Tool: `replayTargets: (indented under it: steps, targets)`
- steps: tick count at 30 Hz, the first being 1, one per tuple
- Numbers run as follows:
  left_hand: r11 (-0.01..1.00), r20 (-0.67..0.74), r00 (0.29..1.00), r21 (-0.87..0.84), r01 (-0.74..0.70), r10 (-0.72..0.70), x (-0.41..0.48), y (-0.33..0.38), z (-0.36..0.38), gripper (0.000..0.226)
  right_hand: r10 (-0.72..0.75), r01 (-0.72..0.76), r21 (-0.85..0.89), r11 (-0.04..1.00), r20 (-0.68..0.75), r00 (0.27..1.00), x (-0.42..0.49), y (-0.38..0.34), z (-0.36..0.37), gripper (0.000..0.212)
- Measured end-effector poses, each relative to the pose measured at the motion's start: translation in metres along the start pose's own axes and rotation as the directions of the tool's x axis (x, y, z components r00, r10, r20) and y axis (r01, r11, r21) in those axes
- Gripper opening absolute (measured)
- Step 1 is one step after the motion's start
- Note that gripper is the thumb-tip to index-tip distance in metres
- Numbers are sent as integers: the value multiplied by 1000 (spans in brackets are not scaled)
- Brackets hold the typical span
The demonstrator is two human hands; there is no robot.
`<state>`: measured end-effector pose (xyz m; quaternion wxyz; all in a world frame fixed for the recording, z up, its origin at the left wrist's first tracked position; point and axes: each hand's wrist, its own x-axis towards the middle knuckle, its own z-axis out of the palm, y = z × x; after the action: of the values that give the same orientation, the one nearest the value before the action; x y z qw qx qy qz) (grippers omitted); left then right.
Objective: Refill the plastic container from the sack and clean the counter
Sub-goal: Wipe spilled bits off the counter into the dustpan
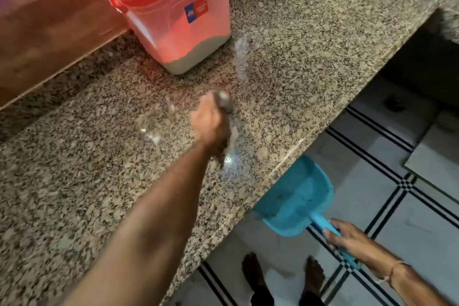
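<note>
A clear plastic container (173, 20) with a red rim and handle stands at the back of the speckled granite counter (310, 32); pale powder fills its bottom. My left hand (211, 122) is out over the counter's middle, shut on a blurred grey brush (227, 104) that smears downward from the fist. Faint white streaks of powder (239, 54) lie on the stone near it. My right hand (347, 236) grips the handle of a blue dustpan (295, 199), held below the counter's front edge, its pan tucked under the lip.
A wooden ledge (49, 40) runs along the counter's back left. At the right the counter ends at a dark recess (422, 62). Below is a white tiled floor (372, 181) with black lines, and my bare feet (253, 271) stand on it.
</note>
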<state>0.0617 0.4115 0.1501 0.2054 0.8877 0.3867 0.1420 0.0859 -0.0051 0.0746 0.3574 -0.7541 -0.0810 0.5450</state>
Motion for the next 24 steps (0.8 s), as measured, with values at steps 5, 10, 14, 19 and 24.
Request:
replayTargets:
  steps: [5,10,14,19,24]
  targets:
    - [973,-153,976,-194,121,-152,-8,-8,1,27,38,-37,23,999,-18,999,-7,5,-19,32]
    - [891,-54,892,-98,443,-450,71,-53,-19,40,53,-50,47,998,-57,997,-2,16,-29,34]
    - [995,5,996,-21,-93,93,61,2,11,54,62,-59,59,997,-59,996,4,21,-28,35]
    - [903,198,881,-102,-418,431,-7,49,43,34,70,-66,88,994,-46,997,-2,12,-28,46]
    - [989,58,996,-132,-61,69,38,17,18,43,50,-47,90,995,-36,998,2,11,-39,40]
